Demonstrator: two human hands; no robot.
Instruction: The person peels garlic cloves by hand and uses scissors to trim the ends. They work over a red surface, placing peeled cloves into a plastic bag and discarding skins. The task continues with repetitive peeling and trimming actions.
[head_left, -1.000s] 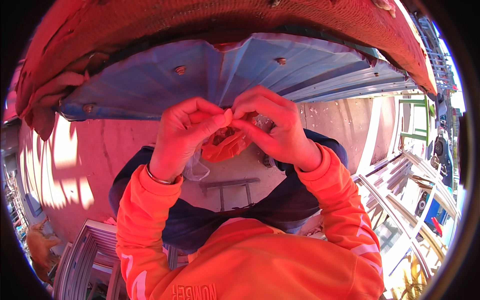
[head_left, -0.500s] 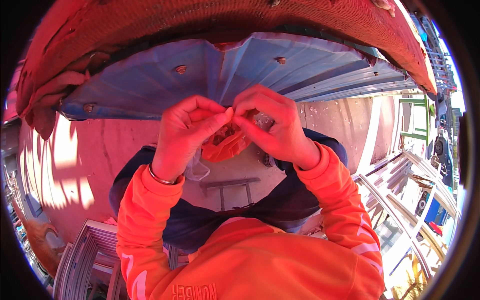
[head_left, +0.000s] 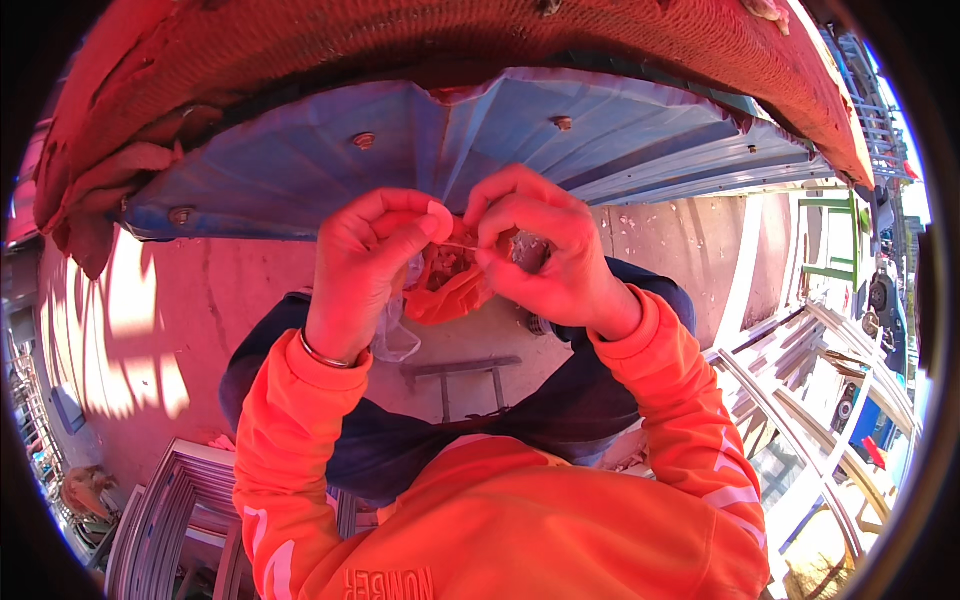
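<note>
My left hand (head_left: pixel 365 260) pinches a small, flat, pale round disc (head_left: pixel 439 222) between thumb and forefinger. From the disc a thin pale strand (head_left: pixel 461 246) runs across to my right hand (head_left: pixel 545 245), whose thumb and forefinger are closed on its other end. What the strand is made of I cannot make out. Just below both hands hangs or rests an orange-red plastic bag (head_left: pixel 445 298) with its mouth open; small pieces inside are too blurred to name. A clear plastic bag (head_left: pixel 397 338) sits beside it, partly behind my left wrist.
In front of me stands a blue corrugated metal panel (head_left: pixel 300 160) with bolts, topped by a red ribbed cloth (head_left: pixel 400 40). Stacked pale frames (head_left: pixel 165 510) lie at left, more frames (head_left: pixel 800 400) at right. A green metal stand (head_left: pixel 855 240) is farther right.
My fingertips, which were touching, have drawn slightly apart, and the disc and strand now show between them. At the far lower left, a brown furry shape has shifted.
</note>
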